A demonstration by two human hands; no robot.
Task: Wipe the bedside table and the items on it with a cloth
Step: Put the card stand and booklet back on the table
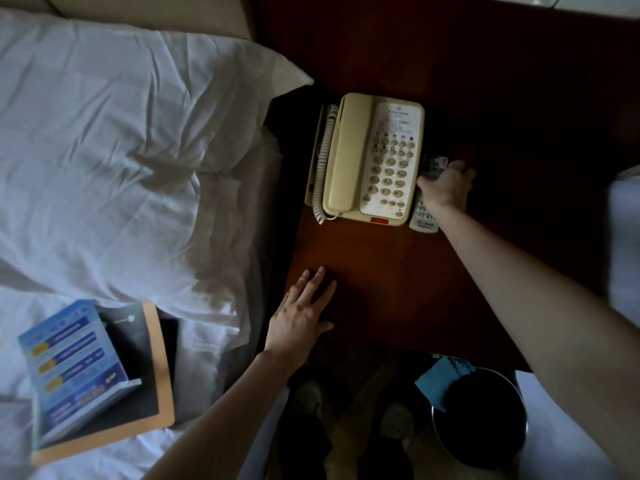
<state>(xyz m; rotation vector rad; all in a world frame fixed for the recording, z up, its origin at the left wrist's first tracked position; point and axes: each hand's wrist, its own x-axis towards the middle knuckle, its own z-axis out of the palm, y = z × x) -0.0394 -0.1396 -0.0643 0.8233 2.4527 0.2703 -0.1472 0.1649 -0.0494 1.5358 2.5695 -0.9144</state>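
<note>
The dark wooden bedside table (381,271) fills the middle of the view. A cream corded telephone (367,157) sits on it toward the back. Right beside the phone lies a white remote control (424,218), and my right hand (446,185) is closed around its middle. My left hand (301,313) rests flat with spread fingers on the table's front left part. A blue cloth (440,379) hangs over the rim of a black bin (485,427) on the floor at the front right.
A bed with a white pillow (121,150) lies to the left. On the sheet sit a blue leaflet stand (72,368) and a dark folder with an orange edge (156,368). My feet show below the table's front edge.
</note>
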